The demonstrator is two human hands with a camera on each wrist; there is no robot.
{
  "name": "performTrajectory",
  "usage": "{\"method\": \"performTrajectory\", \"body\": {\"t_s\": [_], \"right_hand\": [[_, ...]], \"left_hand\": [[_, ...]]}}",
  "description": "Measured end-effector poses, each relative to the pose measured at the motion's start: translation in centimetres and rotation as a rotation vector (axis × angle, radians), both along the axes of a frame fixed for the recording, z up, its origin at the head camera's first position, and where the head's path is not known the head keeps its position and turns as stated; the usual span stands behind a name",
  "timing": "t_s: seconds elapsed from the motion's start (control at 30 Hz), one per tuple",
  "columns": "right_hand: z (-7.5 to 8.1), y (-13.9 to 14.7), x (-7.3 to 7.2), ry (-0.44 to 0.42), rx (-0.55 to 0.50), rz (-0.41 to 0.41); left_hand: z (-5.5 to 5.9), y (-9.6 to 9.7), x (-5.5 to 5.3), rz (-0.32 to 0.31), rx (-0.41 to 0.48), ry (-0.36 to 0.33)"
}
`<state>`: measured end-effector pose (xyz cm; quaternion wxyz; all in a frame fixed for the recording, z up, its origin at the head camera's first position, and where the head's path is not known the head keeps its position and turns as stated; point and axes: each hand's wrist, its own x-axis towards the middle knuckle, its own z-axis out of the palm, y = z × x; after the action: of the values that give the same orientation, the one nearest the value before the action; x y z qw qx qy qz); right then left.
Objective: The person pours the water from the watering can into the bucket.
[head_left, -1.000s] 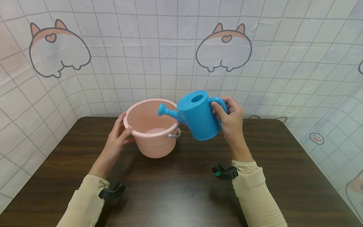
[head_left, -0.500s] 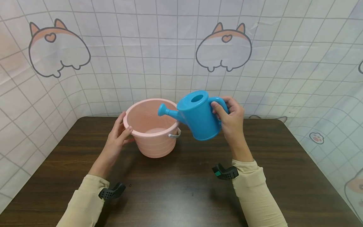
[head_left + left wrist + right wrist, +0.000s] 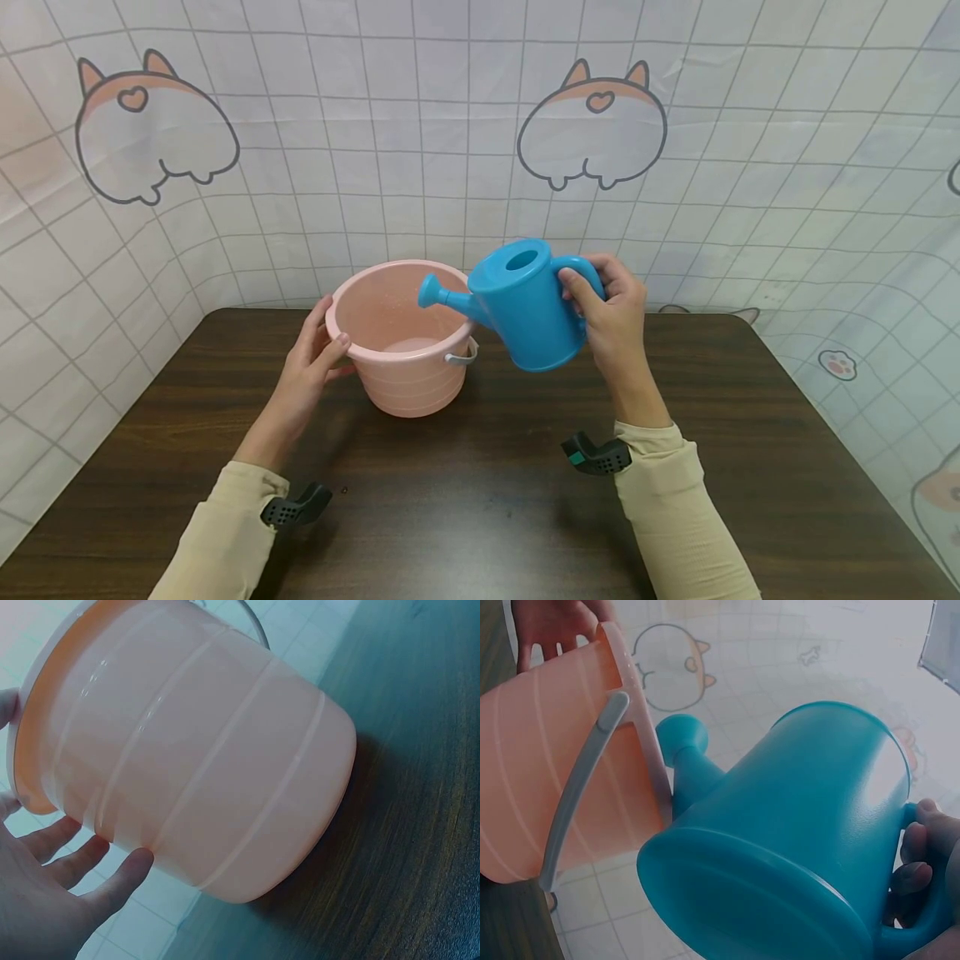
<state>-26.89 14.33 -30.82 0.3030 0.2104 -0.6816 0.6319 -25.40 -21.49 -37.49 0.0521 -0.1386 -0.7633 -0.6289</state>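
A pink bucket (image 3: 408, 379) stands upright on the dark wooden table, its grey handle (image 3: 581, 787) hanging down on the right side. My left hand (image 3: 303, 367) holds the bucket's left side, thumb at the rim and other fingers against the outer wall, as the left wrist view also shows. In my right hand (image 3: 611, 308), a blue watering can (image 3: 525, 312) is held by its loop handle, above the table. The can tilts left, and its spout (image 3: 450, 298) reaches over the bucket's right rim, with the rose above the opening.
The brown table (image 3: 465, 500) spreads out around the bucket and toward the front. Behind it hangs a white grid-patterned sheet (image 3: 420, 125) with cartoon animal prints, which also covers both sides. Dark bands (image 3: 596, 454) sit on both wrists.
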Motion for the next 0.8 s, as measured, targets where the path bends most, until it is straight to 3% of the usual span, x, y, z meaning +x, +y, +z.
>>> {"method": "performTrajectory", "body": {"t_s": [0.8], "right_hand": [[-0.05,0.1,-0.08,0.007,-0.007,0.013]], "left_hand": [[-0.07,-0.01,0.0,-0.008,0.019,0.007]]}}
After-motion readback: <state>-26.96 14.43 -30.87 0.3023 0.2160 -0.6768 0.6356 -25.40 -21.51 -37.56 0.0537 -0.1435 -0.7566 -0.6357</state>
